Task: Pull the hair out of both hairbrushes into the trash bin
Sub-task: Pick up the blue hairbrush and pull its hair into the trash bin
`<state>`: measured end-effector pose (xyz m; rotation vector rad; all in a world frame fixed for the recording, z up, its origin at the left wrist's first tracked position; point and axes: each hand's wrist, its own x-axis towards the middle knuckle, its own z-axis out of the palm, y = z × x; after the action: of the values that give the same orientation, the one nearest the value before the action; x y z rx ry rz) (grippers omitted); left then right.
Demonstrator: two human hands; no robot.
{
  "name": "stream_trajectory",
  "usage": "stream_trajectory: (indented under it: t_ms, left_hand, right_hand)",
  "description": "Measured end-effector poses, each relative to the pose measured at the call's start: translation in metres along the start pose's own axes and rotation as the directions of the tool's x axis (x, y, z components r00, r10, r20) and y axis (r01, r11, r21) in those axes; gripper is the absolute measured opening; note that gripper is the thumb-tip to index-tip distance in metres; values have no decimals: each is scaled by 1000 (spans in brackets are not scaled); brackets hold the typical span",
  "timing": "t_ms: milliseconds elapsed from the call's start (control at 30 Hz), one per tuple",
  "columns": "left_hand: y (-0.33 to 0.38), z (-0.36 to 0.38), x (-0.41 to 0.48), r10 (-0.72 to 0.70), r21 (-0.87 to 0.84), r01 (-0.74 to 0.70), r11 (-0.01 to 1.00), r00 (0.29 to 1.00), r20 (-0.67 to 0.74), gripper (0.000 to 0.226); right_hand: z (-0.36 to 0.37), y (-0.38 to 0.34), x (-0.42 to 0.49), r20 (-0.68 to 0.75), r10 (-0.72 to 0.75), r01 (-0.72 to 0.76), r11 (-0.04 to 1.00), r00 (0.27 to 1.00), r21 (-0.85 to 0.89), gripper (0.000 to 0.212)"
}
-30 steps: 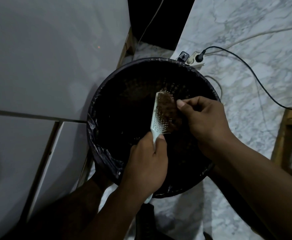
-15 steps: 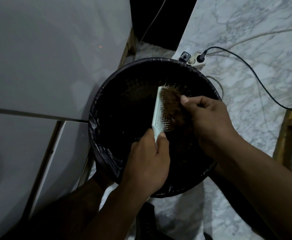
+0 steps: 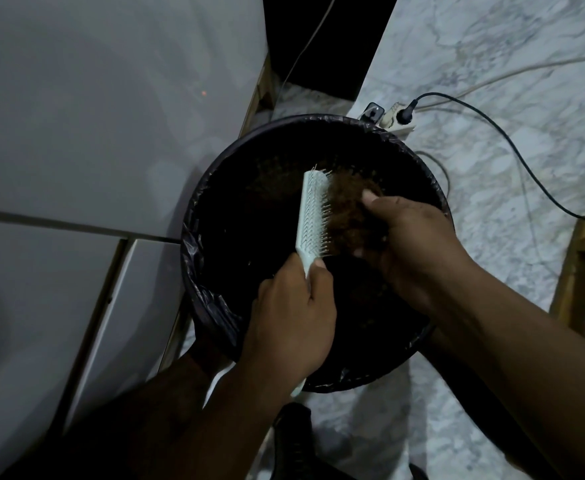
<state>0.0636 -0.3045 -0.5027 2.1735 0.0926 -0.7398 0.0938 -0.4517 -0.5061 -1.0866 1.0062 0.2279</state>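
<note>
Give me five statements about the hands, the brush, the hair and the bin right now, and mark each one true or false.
1. The left hand grips the hairbrush by its handle. True.
2. The brush's bristles point toward the left hand's side. False: they face the right hand.
3. The right hand is closed on a brown clump of hair that is still against the bristles. True.
4. The brush is held over the marble floor, away from the bin. False: it is above the open trash bin.
5. The bin has a dark bag lining its rim. True.
</note>
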Motion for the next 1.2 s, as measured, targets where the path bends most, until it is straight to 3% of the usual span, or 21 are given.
stream_trajectory:
  t_ms: [100, 200, 267, 400, 500, 567, 600, 667, 700, 800, 900, 967, 1067, 1133, 1200]
  left_hand:
    - [-1, 1, 0, -9, -9, 10, 1000, 1000, 6, 34]
    - [-3, 4, -3, 30, 42, -31, 999, 999, 22, 33]
    - [-3, 5, -4, 48, 60, -49, 997, 999, 25, 31]
    - [-1, 2, -1, 43, 21, -43, 999, 999, 7, 33]
    - [-2, 1, 0, 11, -2, -11, 1000, 1000, -3, 34]
    - [-2, 2, -2, 17, 24, -17, 1000, 1000, 19, 33]
    - [-2, 2, -3, 29, 40, -30, 999, 999, 28, 32]
    - [-3, 4, -3, 50, 53, -52, 997, 998, 31, 31]
    - [-4, 4, -3, 55, 48, -57, 997, 998, 32, 31]
    - [-3, 3, -2, 74, 48, -75, 996, 997, 21, 32]
    - [0, -1, -1, 53, 15, -52, 999, 998, -22, 31]
    - [-1, -2, 0, 28, 5, -28, 1000, 999, -29, 30]
    - [-1, -1, -1, 30, 10, -30, 1000, 999, -24, 30]
    - [2, -1, -2, 60, 25, -59, 998, 998, -22, 30]
    - [3, -3, -1, 72, 36, -70, 997, 997, -34, 29]
  right_hand:
    - [0, -3, -1, 85, 74, -82, 993, 994, 90, 18]
    - [0, 1, -2, 44, -142, 148, 972, 989, -184, 26]
    - [2, 1, -2, 1, -216, 210, 946, 976, -249, 19]
    - [1, -2, 2, -118, 8, -6, 1000, 993, 18, 18]
    - [5, -6, 0, -18, 84, -82, 990, 996, 115, 21]
    - [5, -7, -3, 40, -31, 31, 999, 999, 20, 22]
    - [3, -6, -2, 64, -130, 137, 983, 989, -121, 26]
    - [3, -2, -3, 107, -294, 312, 873, 950, -374, 26]
    - [3, 0, -2, 81, -333, 336, 844, 939, -417, 18]
    - [1, -2, 0, -98, -193, 168, 961, 976, -219, 12]
    - [4, -8, -4, -7, 26, -25, 994, 1000, 105, 23]
    - [5, -7, -6, 113, -10, 5, 999, 994, 43, 25]
    - [5, -4, -8, 125, -241, 264, 937, 962, -230, 17]
    - [5, -3, -7, 22, -235, 236, 959, 972, -158, 12]
    - [6, -4, -6, -37, -104, 105, 994, 994, 28, 14]
